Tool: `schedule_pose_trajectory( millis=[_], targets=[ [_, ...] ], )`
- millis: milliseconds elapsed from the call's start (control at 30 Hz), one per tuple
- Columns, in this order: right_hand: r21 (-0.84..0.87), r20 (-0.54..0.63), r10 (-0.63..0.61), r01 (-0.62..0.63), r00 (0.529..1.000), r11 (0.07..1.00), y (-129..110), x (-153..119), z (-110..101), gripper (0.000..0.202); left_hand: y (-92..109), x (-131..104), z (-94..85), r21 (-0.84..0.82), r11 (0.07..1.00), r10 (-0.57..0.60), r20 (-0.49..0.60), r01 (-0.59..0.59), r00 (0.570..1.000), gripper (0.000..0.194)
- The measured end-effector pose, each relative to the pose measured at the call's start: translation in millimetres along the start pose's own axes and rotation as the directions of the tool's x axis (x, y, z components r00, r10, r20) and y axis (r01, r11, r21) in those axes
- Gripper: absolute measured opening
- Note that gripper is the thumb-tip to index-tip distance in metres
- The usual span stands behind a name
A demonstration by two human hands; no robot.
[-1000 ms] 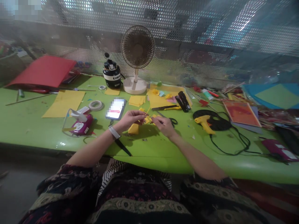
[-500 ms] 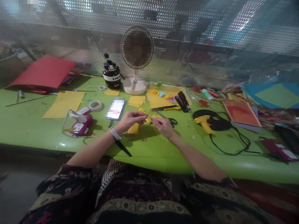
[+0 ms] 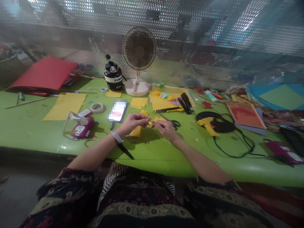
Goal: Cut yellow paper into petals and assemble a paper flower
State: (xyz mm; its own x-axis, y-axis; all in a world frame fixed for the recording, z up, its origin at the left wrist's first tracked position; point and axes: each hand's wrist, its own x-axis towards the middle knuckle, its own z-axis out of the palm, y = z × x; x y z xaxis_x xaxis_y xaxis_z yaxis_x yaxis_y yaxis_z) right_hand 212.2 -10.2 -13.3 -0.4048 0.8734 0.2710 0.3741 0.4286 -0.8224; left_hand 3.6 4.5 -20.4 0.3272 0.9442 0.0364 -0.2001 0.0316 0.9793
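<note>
My left hand, with a white watch on the wrist, is closed in a pinch on a small yellow paper piece. Facing it, my right hand pinches at the same piece, its fingertips almost meeting the left ones. A folded yellow paper lies under my left hand. Black-handled scissors rest just beyond my right hand. Behind the hands are a stack of yellow paper squares and a lit phone. The piece's exact shape is too small to tell.
On the green table stand a fan and a black bottle. A yellow glue gun with its cable lies at right, near two staplers. At left are a tape roll and a purple device.
The fingertips have shifted slightly around the small yellow piece, and the thin yellow strip that stuck up between them no longer shows. Both hands stay in nearly the same place.
</note>
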Motion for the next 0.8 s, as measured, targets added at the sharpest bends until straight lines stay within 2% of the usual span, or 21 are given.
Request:
schedule_pose_trajectory(
  millis=[800],
  targets=[
    [0.061, 0.047, 0.070, -0.073, 0.996, 0.995, 0.2, -0.5, -0.2, 0.052, -5.1, 0.5, 0.0, -0.026, 1.000, 0.005, 0.066, -0.003, 0.998, 0.030]
  ],
)
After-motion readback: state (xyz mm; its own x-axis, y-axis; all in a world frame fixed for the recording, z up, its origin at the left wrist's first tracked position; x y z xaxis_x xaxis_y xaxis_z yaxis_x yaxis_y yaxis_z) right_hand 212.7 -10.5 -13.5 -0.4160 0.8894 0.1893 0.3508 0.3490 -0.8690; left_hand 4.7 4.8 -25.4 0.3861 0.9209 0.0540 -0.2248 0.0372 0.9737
